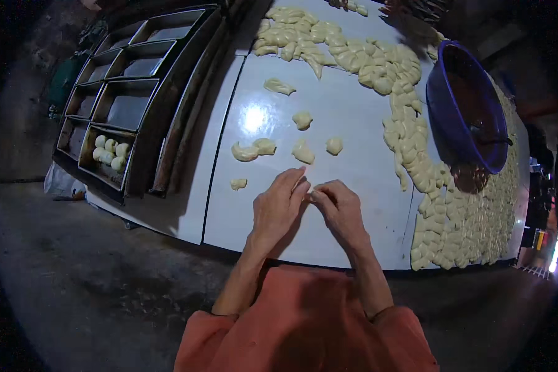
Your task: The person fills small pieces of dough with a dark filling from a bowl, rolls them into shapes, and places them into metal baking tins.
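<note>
My left hand [278,201] and my right hand [341,208] meet low over the white table, close to its front edge. The left fingers are pressed together and point forward, the thumb against them. On the right, thumb and fingers are pinched and curled inward. A tiny pale bit shows between the hands; what they hold is mostly hidden. Just beyond the left fingertips lies a dough piece [303,152], with a rounder dough lump [334,146] to its right. More loose dough sits left: a long pair [246,151], a small scrap [238,184], and farther back a lump [302,120] and flat strip [279,86].
Metal baking pans [127,102] stand at the left; the nearest compartment holds several dough balls [110,151]. Many dough pieces [378,65] spread along the back, and a dense layer [459,229] covers the right. A purple basin [437,105] stands among them. Dark floor [105,279] lies below.
</note>
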{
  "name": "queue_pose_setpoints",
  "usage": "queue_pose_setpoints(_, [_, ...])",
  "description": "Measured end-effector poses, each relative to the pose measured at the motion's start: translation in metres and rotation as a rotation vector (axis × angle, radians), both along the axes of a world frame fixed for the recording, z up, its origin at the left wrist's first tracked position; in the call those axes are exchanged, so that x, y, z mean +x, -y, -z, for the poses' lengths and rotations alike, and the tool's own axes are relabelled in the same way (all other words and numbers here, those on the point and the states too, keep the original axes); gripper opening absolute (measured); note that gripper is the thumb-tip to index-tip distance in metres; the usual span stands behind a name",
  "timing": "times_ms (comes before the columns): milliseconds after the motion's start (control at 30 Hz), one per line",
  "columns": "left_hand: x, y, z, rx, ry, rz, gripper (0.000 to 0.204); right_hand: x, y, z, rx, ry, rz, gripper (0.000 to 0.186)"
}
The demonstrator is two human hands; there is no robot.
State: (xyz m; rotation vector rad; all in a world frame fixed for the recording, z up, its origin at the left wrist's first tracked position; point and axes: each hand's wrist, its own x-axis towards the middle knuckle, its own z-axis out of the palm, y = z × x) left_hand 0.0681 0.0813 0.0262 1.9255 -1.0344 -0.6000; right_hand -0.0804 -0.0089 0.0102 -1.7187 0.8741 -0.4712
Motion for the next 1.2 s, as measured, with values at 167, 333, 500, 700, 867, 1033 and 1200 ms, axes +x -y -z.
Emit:
queue_pose_setpoints(167, [-0.006, 0.005, -0.004, 0.108, 0.229, 0.289, 0.031, 0.014, 0.034, -0.011, -0.246, -0.064, 0.199, 0.027])
queue_pose_setpoints(333, [0.0, 0.01, 0.004, -0.01, 0.184, 0.199, 0.039, 0.032, 0.094, 0.007, -0.843, -0.163, -0.087, 0.029])
queue_pose_setpoints(500, [0.003, 0.031, -0.002, -0.073, -0.096, 0.043, 0.054, 0.03, 0.083, -0.011, -0.002, 0.018, 0.069, 0.026])
queue_pose_setpoints(700, [0.008, 0.062, -0.004, 0.009, -0.821, 0.054, 0.037, 0.012, 0.068, -0.034, 0.674, 0.349, 0.198, 0.019])
queue_pose_setpoints(867, [-0.005, 0.072, -0.012, 0.088, -0.854, 0.142, 0.041, -0.01, 0.069, -0.03, 0.476, 0.398, 0.286, 0.018])
queue_pose_setpoints(1033, [-0.058, 0.109, -0.011, -0.43, -0.396, 0.047, 0.05, -0.031, 0.067, -0.062, 0.497, 0.434, 0.386, 0.029])
queue_pose_setpoints(1200, [-0.117, 0.143, -0.007, -0.821, -0.401, 0.304, 0.066, -0.055, 0.074, -0.076, 0.739, 0.923, 0.365, 0.022])
